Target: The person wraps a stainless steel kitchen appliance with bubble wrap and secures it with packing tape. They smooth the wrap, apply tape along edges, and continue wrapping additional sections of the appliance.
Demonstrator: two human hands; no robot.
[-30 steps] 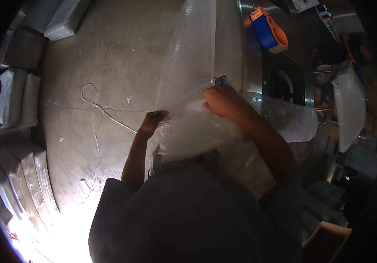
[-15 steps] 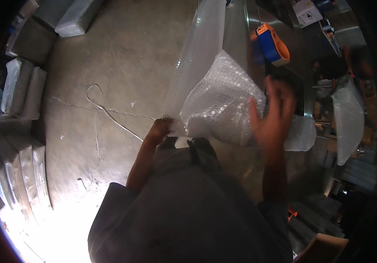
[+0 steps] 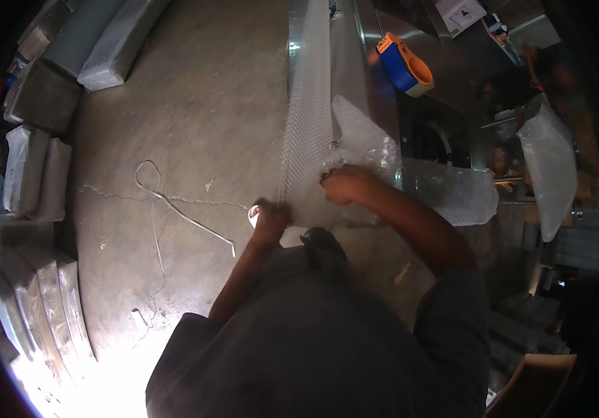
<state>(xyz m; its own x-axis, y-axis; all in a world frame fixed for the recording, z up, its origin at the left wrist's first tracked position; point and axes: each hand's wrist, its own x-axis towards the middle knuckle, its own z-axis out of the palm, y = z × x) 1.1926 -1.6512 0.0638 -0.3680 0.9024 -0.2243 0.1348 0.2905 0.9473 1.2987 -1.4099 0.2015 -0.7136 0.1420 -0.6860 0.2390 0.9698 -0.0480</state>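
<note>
Cracked concrete floor [image 3: 195, 132] spreads across the left of the view, with a dark, shiny work surface [image 3: 405, 21] toward the upper right. Close to the body, the left hand [image 3: 273, 221] is curled narrow on the lower left edge of the bubble wrap [image 3: 308, 118], just beside a white ring [image 3: 253, 216] too shaded to identify. The right hand [image 3: 347, 184] is also closed, thumb and fingers gathered on a fold near the middle of the wrap; the exact pinch is hidden. To handle this film well, I would keep the left grip firm as an anchor and draw the fold evenly, so that it neither creases nor tears. The left forearm [image 3: 238, 275] rises steeply from below, while the right forearm [image 3: 418, 223] angles in from the right, elbow out and knuckles up. Ahead of the hands the wrap runs away as a long strip, and a flap spreads to the right. Farther out, an orange-and-blue tape dispenser [image 3: 400, 70] rests on the work surface, a bent white cord [image 3: 195, 219] lies on the floor, plastic-wrapped bundles [image 3: 24, 171] line the left, and a cardboard box [image 3: 533, 380] stands at lower right
</note>
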